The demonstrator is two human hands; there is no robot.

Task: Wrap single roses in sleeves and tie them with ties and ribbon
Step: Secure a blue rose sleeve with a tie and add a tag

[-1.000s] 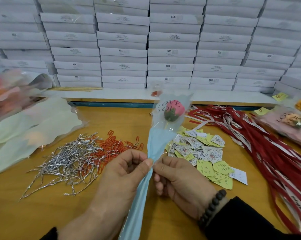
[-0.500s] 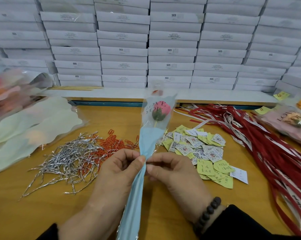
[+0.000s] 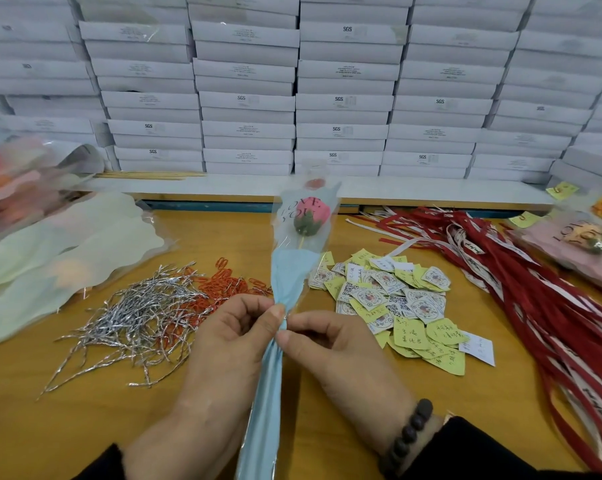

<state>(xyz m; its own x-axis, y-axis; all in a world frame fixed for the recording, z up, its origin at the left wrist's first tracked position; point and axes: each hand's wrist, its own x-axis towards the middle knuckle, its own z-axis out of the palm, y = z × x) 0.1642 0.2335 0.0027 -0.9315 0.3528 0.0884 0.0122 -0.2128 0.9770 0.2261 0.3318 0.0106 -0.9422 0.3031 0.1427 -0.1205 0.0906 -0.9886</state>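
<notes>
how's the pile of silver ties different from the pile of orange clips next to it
The silver ties are long, thin, straight-ish metallic strips; the orange clips are short looped paper clips. The silver ties spread over a wider patch, nearer the person; the orange clips sit in a smaller heap behind. Both lie loose on the wooden table, overlapping at the edges.

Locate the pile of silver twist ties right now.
Head view: the silver twist ties lie loose on the wooden table, left of the left hand, with the red paper clips overlapping their right edge.
</notes>
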